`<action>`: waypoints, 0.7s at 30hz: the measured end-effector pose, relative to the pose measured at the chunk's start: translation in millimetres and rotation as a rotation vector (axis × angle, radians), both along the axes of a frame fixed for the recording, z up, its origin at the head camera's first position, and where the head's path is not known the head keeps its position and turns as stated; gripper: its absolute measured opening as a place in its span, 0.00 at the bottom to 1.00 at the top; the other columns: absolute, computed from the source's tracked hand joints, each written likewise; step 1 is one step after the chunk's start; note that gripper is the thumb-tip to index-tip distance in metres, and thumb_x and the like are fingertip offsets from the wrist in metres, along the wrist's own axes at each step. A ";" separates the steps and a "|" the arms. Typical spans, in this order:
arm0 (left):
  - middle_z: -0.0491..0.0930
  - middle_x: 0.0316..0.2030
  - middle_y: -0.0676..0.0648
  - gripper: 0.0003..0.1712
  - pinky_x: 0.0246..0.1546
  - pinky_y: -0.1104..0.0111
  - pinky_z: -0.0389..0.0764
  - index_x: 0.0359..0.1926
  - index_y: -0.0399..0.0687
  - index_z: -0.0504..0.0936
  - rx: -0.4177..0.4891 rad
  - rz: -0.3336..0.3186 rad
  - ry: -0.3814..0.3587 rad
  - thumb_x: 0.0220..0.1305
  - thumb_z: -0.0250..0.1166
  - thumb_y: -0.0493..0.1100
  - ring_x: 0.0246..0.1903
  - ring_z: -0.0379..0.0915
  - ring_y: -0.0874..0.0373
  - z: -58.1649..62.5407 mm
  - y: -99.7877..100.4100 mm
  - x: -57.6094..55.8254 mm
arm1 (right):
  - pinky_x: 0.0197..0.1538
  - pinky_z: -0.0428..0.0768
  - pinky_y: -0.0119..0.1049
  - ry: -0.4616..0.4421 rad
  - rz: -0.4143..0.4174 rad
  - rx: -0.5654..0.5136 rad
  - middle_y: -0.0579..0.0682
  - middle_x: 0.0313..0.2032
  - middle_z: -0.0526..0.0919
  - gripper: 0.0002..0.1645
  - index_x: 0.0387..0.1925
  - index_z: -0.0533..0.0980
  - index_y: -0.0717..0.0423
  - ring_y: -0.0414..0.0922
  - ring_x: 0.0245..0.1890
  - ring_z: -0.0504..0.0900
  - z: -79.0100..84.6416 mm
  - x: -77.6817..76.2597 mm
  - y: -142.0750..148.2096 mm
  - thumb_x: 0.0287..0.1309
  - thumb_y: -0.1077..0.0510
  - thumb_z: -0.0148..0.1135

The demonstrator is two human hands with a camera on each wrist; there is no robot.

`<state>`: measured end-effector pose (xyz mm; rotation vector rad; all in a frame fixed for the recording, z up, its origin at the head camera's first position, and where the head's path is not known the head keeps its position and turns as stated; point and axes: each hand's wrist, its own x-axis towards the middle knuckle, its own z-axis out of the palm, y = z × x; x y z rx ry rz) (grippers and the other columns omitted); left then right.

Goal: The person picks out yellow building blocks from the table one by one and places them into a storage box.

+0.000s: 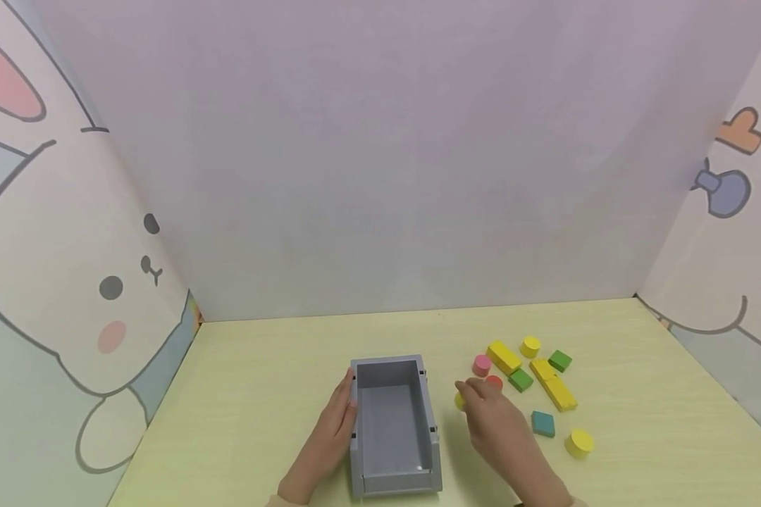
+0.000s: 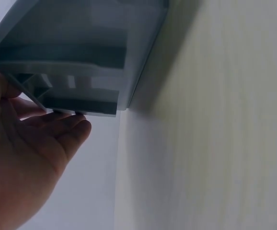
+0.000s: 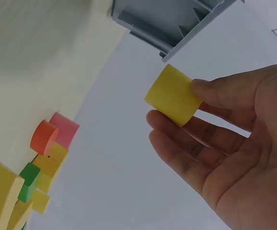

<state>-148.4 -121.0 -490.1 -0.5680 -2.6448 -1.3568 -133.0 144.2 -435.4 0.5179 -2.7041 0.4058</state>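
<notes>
A grey open-topped plastic bin [image 1: 396, 483] stands on the table in front of me. My left hand [image 1: 330, 429] lies along its left outer wall, fingers fairly straight and touching it; in the left wrist view the fingertips [image 2: 74, 134] meet the bin's side [image 2: 86, 67]. To the right of the bin, my right hand [image 1: 497, 433] pinches a yellow cylinder block [image 3: 173, 96] between thumb and fingers, raised off the table. In the head view most of that block is hidden behind the fingers. A red cylinder [image 1: 495, 382] and a pink cylinder [image 1: 481, 365] sit just beyond this hand.
Farther right lie yellow oblong blocks [image 1: 504, 358], green blocks [image 1: 521, 380], a teal block [image 1: 543, 424] and yellow cylinders [image 1: 580, 443]. A pale wall [image 1: 380, 211] closes off the table's back; side panels with cartoon animals [image 1: 70, 282] flank it.
</notes>
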 end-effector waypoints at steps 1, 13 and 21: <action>0.47 0.70 0.38 0.29 0.65 0.44 0.53 0.70 0.40 0.42 0.001 -0.001 -0.002 0.74 0.33 0.48 0.67 0.41 0.43 0.2 0.2 0.2 | 0.41 0.85 0.45 0.006 0.004 0.001 0.56 0.41 0.81 0.22 0.46 0.76 0.62 0.50 0.40 0.79 0.4 0.3 -1.4 0.44 0.70 0.62; 0.46 0.70 0.38 0.29 0.66 0.44 0.52 0.70 0.40 0.41 0.003 -0.003 -0.007 0.74 0.33 0.48 0.67 0.41 0.43 0.1 -0.5 0.3 | 0.44 0.84 0.45 -0.072 0.012 0.037 0.56 0.44 0.81 0.23 0.48 0.75 0.59 0.49 0.41 0.78 9.7 7.1 -23.6 0.47 0.66 0.64; 0.46 0.70 0.38 0.29 0.66 0.45 0.52 0.70 0.39 0.42 0.002 -0.004 -0.005 0.74 0.34 0.47 0.67 0.41 0.44 0.1 -0.3 0.2 | 0.44 0.84 0.42 -0.083 0.039 0.044 0.55 0.45 0.81 0.24 0.49 0.75 0.57 0.48 0.43 0.78 14.6 11.8 -35.9 0.45 0.64 0.66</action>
